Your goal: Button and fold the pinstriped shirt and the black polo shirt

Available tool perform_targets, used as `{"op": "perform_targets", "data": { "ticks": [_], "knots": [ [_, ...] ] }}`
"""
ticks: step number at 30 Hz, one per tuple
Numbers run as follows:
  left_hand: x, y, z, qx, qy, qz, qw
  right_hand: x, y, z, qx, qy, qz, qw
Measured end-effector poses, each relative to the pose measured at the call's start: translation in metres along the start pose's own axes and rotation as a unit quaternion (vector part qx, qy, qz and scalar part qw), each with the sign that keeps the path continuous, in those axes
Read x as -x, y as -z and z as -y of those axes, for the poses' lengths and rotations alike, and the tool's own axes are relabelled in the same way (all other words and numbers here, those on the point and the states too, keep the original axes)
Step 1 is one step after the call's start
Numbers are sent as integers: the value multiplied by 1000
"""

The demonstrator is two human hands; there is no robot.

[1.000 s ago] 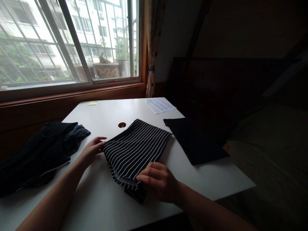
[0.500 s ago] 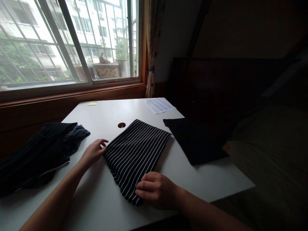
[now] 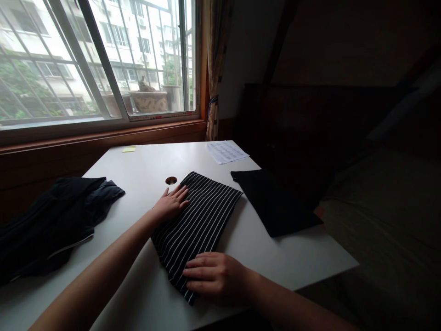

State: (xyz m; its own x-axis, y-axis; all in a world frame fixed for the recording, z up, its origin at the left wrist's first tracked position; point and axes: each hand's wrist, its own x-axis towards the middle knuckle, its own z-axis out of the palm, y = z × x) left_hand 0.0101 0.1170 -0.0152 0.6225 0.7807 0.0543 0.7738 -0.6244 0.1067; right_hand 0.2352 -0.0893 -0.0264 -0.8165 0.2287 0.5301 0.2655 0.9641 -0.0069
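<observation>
A black garment with thin white stripes (image 3: pixel 203 209), folded into a rough rectangle, lies slantwise on the white table. My left hand (image 3: pixel 171 203) rests on its upper left part, fingers spread out flat over the cloth. Low on its right side lies my right hand (image 3: pixel 215 276), with the fingers stretched across the near end of the fabric. Neither hand grips the cloth. The near left edge of the garment looks slightly wavy. Its exact kind cannot be made out from this folded shape.
Dark crumpled clothing (image 3: pixel 58 220) lies on the left of the white table (image 3: pixel 151 158). A dark folded cloth (image 3: pixel 275 202) sits at the right edge. Printed sheets (image 3: pixel 227 152) and a yellow sticky note (image 3: pixel 129 149) are at the back, near a round cable hole (image 3: pixel 171 180).
My left hand has moved from the garment's left corner up and right onto its top. My right hand has shifted slightly left, its fingers straightening over the near end, which now lies flatter.
</observation>
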Motion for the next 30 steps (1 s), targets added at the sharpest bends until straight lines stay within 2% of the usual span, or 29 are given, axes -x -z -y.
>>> {"op": "perform_targets", "data": {
  "ticks": [3, 6, 12, 15, 17, 19, 21, 23, 27, 30],
  "knots": [
    [-17, -5, 16, 19, 45, 21, 999, 2, -1, -1, -6, 19, -9, 1000],
    [-25, -7, 30, 34, 59, 23, 997, 3, 0, -2, -9, 34, -10, 999],
    [-24, -8, 31, 17, 65, 6, 998, -1, 8, 1, -49, 35, -13, 998],
    [-22, -4, 22, -34, 30, -44, 998, -8, 27, -6, -88, -14, -38, 995],
    [-24, 0, 11, -68, -13, -90, 993, -13, 42, -18, -86, -86, -57, 991],
    [-27, 5, -1, -87, -56, -119, 988, -17, 52, -35, -55, -186, -64, 979],
    [-34, 6, -11, -88, -90, -116, 985, -19, 53, -52, -5, -282, -39, 959],
    [-42, 3, -17, -79, -100, -93, 988, -17, 46, -63, 32, -342, 18, 939],
    [-59, -12, -14, -37, -36, -28, 998, -7, 23, -65, 7, -373, 153, 915],
    [-71, -19, -6, -22, 1, -8, 1000, -1, 16, -54, -29, -374, 192, 907]
  ]
}}
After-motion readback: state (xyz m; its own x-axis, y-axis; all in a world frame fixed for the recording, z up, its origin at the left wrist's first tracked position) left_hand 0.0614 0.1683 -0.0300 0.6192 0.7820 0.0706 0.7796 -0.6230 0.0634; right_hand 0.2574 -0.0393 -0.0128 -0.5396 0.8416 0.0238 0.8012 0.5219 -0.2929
